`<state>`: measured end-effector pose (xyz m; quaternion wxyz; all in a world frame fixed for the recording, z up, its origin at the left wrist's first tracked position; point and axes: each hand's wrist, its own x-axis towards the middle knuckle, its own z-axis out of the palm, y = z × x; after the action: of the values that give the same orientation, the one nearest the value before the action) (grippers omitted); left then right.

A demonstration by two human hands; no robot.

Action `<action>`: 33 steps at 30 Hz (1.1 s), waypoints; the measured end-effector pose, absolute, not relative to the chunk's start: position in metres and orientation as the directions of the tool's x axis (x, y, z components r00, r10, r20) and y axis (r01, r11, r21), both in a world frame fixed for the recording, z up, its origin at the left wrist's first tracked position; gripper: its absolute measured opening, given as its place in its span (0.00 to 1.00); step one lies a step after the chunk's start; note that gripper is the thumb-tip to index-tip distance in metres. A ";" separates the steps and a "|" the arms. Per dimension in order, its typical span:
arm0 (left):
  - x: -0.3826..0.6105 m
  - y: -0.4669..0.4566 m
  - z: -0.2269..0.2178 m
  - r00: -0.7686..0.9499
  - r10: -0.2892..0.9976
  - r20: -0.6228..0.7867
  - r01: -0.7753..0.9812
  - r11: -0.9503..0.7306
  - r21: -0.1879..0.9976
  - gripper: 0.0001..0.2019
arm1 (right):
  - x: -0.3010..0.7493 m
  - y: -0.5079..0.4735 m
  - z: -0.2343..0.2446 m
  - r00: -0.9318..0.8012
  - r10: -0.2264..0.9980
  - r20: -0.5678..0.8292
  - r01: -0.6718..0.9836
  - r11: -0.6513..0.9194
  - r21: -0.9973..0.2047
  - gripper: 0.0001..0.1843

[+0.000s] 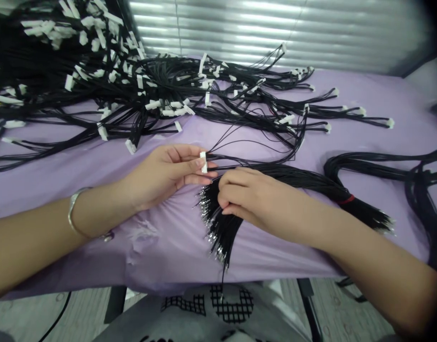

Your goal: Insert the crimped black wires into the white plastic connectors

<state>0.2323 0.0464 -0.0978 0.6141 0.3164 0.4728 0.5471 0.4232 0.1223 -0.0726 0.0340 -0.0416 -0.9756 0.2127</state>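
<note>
A white plastic connector (204,162) is pinched between the thumb and fingers of my left hand (175,167). Thin black wires run from the connector to the right, past my right hand. My right hand (245,194) is curled over a bundle of black wires (227,228), close to their silver metal terminals (207,218). Its thumb and fingertips are pressed together, and what lies between them is hidden. One wire hangs from the bundle past the table's front edge. A red tie (346,199) wraps the bundle farther right.
A large heap of black wire harnesses (108,90) with white connectors covers the back left. More harnesses (286,107) stretch across the back. Thick loops of black wire (375,166) lie at the right. Purple cloth (275,256) covers the table, with blinds (222,28) behind.
</note>
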 end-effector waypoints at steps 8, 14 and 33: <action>0.237 0.044 -0.095 -0.061 0.971 -0.232 -0.303 0.204 0.931 0.05 | 0.424 0.128 -0.068 -0.912 0.319 0.258 0.060 0.726 -0.685 0.05; 0.237 0.043 -0.095 -0.056 0.976 -0.212 -0.264 0.191 0.945 0.04 | 0.422 0.126 -0.068 -0.896 0.378 0.233 0.072 0.642 -0.763 0.05; 0.236 0.043 -0.098 -0.035 0.979 -0.198 -0.208 0.187 0.960 0.06 | 0.423 0.128 -0.065 -0.839 0.544 0.023 0.360 0.586 -0.726 0.08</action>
<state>0.2357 0.0427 -0.0984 0.5809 0.3812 0.5062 0.5109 0.4231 0.1277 -0.0653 0.1223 -0.2562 -0.8822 0.3757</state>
